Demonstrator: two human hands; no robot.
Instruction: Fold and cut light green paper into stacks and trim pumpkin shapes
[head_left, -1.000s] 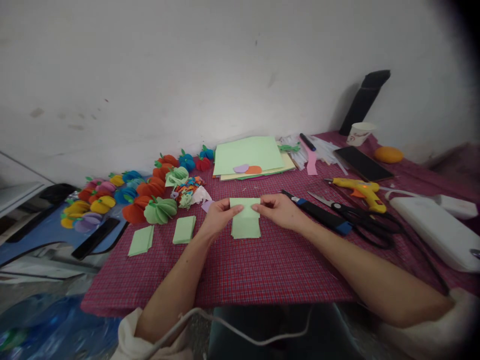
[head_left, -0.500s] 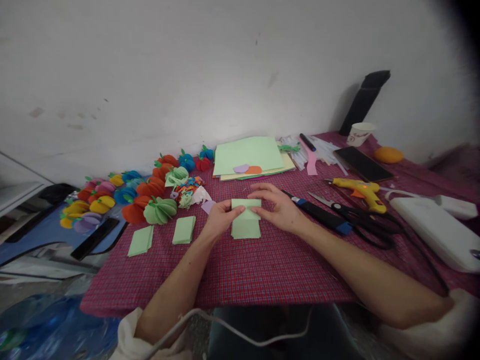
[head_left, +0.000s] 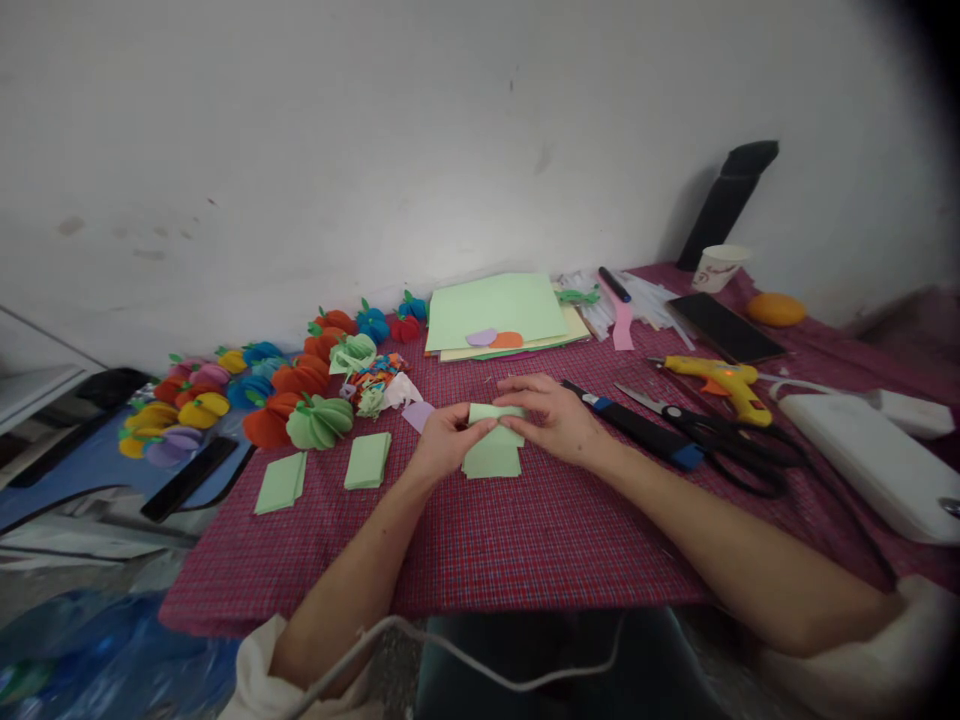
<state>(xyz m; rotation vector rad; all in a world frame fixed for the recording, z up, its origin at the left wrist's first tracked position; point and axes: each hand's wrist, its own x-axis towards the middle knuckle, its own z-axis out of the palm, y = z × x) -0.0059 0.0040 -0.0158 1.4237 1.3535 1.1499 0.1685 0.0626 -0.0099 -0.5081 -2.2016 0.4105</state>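
Between both hands I hold a light green paper piece (head_left: 491,411), bent along its middle. My left hand (head_left: 448,440) pinches its left end between thumb and fingers. At the right end my right hand (head_left: 553,420) grips it with thumb below and fingers above. Under it on the tablecloth lies a small stack of green paper pieces (head_left: 492,462), partly covered. Two more green stacks, one nearer (head_left: 367,460) and one farther left (head_left: 282,482), rest beside my left forearm.
Colourful paper pumpkins (head_left: 321,421) crowd the left side, near paper scraps (head_left: 379,375). Green paper sheets (head_left: 499,305) lie at the back. On the right are a utility knife (head_left: 645,432), black-handled scissors (head_left: 739,450), a yellow glue gun (head_left: 724,380), a phone (head_left: 727,326) and a paper cup (head_left: 721,268).
The held paper has gone from flat to bent along its middle and shifted slightly right. My right fingers lifted off its edge, then came down over its top. My left hand moved slightly right.
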